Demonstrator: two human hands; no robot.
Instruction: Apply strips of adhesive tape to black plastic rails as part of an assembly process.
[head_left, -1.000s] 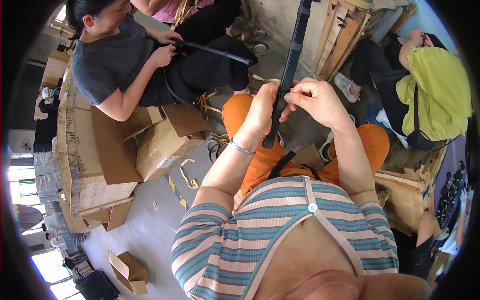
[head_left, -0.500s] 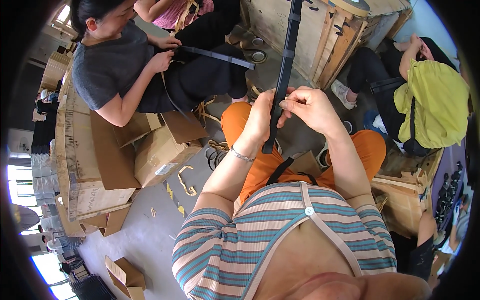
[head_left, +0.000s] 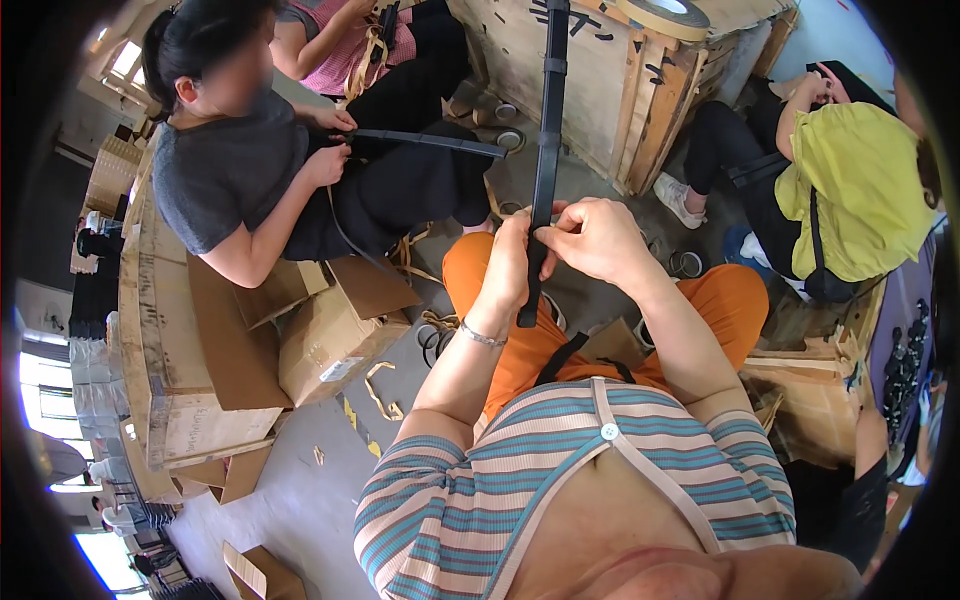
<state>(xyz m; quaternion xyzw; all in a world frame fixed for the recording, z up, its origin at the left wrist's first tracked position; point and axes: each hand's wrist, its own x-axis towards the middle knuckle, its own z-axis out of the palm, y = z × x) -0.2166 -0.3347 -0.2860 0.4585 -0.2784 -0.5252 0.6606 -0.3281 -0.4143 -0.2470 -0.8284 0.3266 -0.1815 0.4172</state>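
Observation:
A long, narrow black strip (head_left: 550, 120) stands almost upright in front of me, with dark bands across it at intervals. My left hand (head_left: 510, 265) is closed around its lower part, the lower end sticking out below. From the right, my right hand (head_left: 598, 242) pinches at the strip's edge, thumb and fingers pressed together on it just beside the left hand. Whether those fingertips also hold some smaller piece is hidden.
At the left a person in grey (head_left: 225, 185) holds a similar dark strip (head_left: 430, 142). An open cardboard box (head_left: 335, 345) stands by a wooden crate (head_left: 165, 370). Tape rolls lie around; one large roll (head_left: 665, 15) rests on another crate (head_left: 560, 100). A person in yellow-green (head_left: 860, 190) sits at right.
The strip has shifted left and down in the view and stands more upright. Both my hands have moved slightly left and down with it, keeping their hold.

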